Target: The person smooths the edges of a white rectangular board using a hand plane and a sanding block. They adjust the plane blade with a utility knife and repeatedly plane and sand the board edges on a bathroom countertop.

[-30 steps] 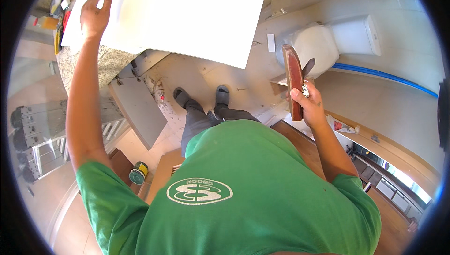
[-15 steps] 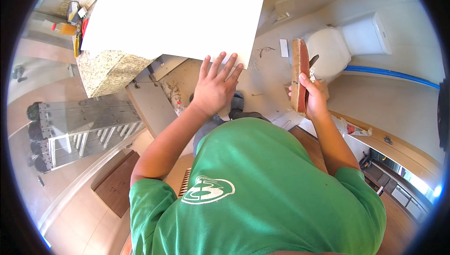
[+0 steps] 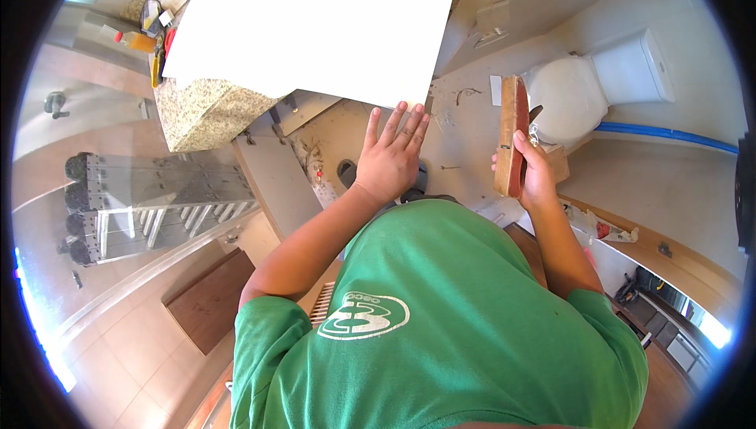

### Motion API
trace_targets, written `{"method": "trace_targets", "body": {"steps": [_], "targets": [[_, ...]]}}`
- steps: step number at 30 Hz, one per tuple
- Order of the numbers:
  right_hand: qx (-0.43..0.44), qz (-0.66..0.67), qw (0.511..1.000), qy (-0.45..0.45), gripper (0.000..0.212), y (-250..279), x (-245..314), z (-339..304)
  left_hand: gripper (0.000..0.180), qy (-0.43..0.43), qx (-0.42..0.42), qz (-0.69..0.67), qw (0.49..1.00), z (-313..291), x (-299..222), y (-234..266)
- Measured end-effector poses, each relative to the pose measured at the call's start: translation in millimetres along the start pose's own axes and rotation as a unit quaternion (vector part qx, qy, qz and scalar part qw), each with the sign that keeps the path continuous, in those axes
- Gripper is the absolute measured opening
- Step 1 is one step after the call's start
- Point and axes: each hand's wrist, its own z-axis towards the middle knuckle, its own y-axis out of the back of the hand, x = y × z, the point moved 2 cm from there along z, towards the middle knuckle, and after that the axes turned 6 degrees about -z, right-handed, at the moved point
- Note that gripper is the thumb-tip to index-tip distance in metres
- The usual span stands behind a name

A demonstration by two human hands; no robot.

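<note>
A large white panel [image 3: 315, 31] lies on a speckled granite countertop [image 3: 213, 110], its near right corner jutting past the stone. My left hand [image 3: 391, 157] is palm down with fingers stretched out, the fingertips at the panel's near edge by that corner. On the right, my right hand [image 3: 535, 173] is wrapped round a wooden hand plane [image 3: 513, 137], held upright away from the panel. A dark blade-like piece sticks out of the plane's far side, with pale curled shavings [image 3: 535, 137] beside it.
A toilet [image 3: 571, 94] stands at the far right, with a blue pipe [image 3: 661, 133] along the wall. At left, a folded metal ladder [image 3: 165, 204] is near a cabinet door [image 3: 272, 173]. Tools and an orange bottle [image 3: 138, 40] crowd the counter's left end. Debris litters the floor.
The whole view has shifted, moving the scene rightward. My left hand has drawn back slightly and slid toward the panel's corner. My right hand still grips the hand plane.
</note>
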Motion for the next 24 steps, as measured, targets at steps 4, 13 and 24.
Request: {"method": "trace_targets", "body": {"steps": [4, 13, 24], "targets": [[0.014, 0.019, 1.000, 0.001, 0.042, 5, -2, -1, 0.055, -0.041, -0.038, -0.036, 0.998, -1, -10, -2], [-0.008, 0.051, 0.999, -0.005, 0.041, 23, -9, -6, 0.019, 0.024, -0.209, -0.144, 0.967, 11, 9, 12], [-0.034, 0.061, 0.997, -0.035, 0.043, 35, -11, -8, 0.012, -0.091, -0.232, -0.026, 0.968, 35, 13, 12]]}}
